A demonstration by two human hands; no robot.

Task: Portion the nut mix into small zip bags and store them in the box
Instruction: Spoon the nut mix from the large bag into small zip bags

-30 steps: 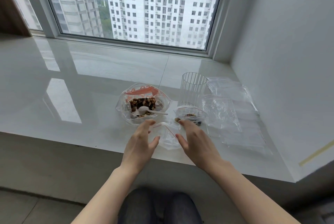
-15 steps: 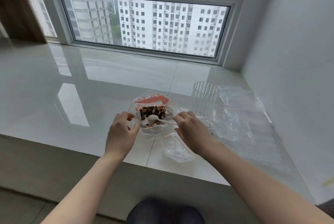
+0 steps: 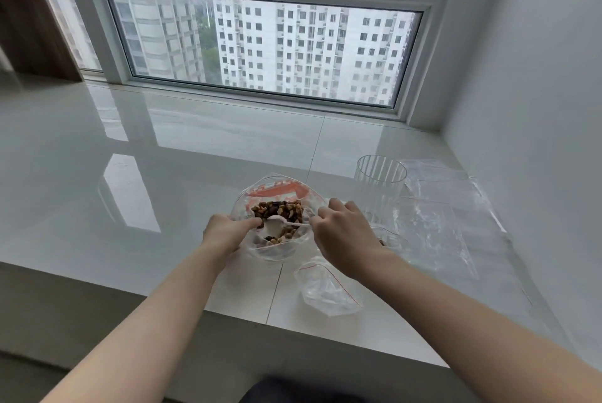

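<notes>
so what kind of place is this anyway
Probably a high-rise flat: a wide, glossy tiled window ledge serves as the worktop, the window looks out on apartment towers, and a wooden shelf unit stands at the left.

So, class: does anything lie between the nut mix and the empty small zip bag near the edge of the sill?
Nothing visible does. The nut mix sits in its big open bag, the right hand grips the white spoon there, and bare sill separates it from the empty small bag.
</notes>
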